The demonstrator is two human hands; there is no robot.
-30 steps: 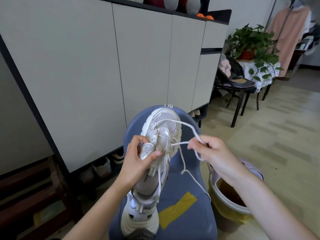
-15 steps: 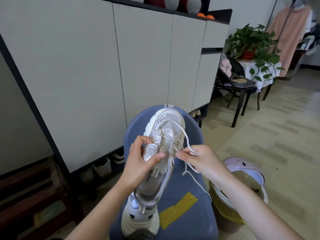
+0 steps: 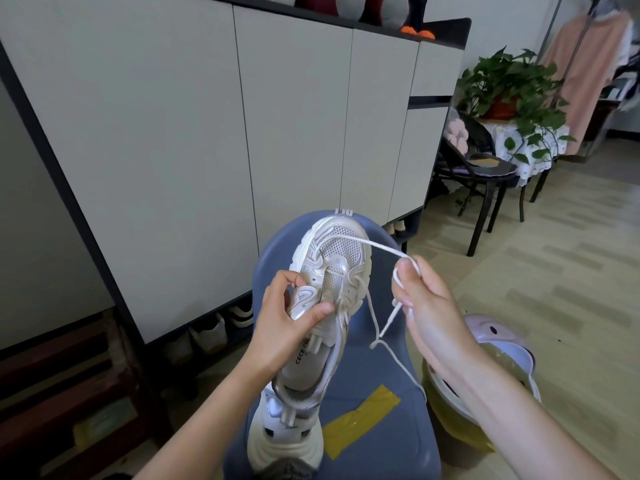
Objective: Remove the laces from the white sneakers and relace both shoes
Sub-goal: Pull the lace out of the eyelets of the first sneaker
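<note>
Left hand (image 3: 287, 323) grips the shoe (image 3: 329, 292) to keep it steady, so the right hand (image 3: 420, 299) beside it can pinch and pull the lace (image 3: 377, 244).

We cannot see the left hand's (image 3: 287, 317) palm side, since its grip covers the nine o'clock flank of the held sneaker (image 3: 325, 299). The second sneaker (image 3: 284, 441) sits at six o'clock, its toe hidden behind the first and its heel blurred near the frame's bottom edge. The lace (image 3: 377, 247) vanishes inside the right hand's (image 3: 426, 306) curled fingers. The right forearm covers part of the bin (image 3: 502, 355). Shoes under the cabinet (image 3: 207, 336) are too dim to identify. Objects atop the cabinet are cut off at twelve o'clock.
</note>
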